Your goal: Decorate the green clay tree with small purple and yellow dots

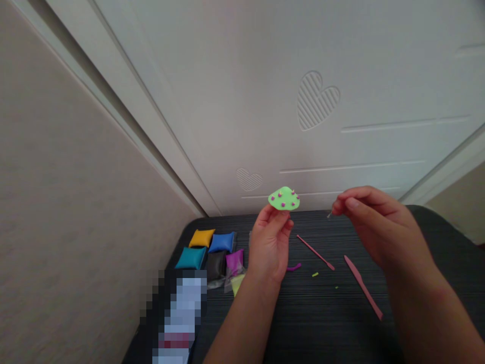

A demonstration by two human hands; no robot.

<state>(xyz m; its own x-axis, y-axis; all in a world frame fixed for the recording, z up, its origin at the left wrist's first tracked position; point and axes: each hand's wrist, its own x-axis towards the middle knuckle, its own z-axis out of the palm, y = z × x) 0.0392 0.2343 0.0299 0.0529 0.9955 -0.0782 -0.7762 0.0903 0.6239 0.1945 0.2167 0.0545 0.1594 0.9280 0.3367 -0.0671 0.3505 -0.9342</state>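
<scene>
Between the thumb and fingers of my left hand point(271, 242) is a flat, light-green clay piece point(287, 200) with a wavy edge, dotted with several small purple balls; some carry tiny yellowish tips. It is held up above the table. My right hand point(373, 217) is off to the right, thumb and fingertips pinched together, apart from the clay piece. A tiny pale, thin bit point(329, 216) sticks out below those fingertips, too small to name. Under the hands lie a pink clay tool point(315, 252), a pink plastic knife point(362, 286) and a purple clay strip point(294, 267), partly hidden by my left hand.
Several clay packets lie at the left on the dark table point(303, 318): yellow point(201, 237), blue point(222, 242), teal point(191, 258), black point(216, 265) and purple point(235, 261). A small green clay scrap point(315, 274) rests mid-table. Behind stands a white panel point(242, 101) with heart reliefs.
</scene>
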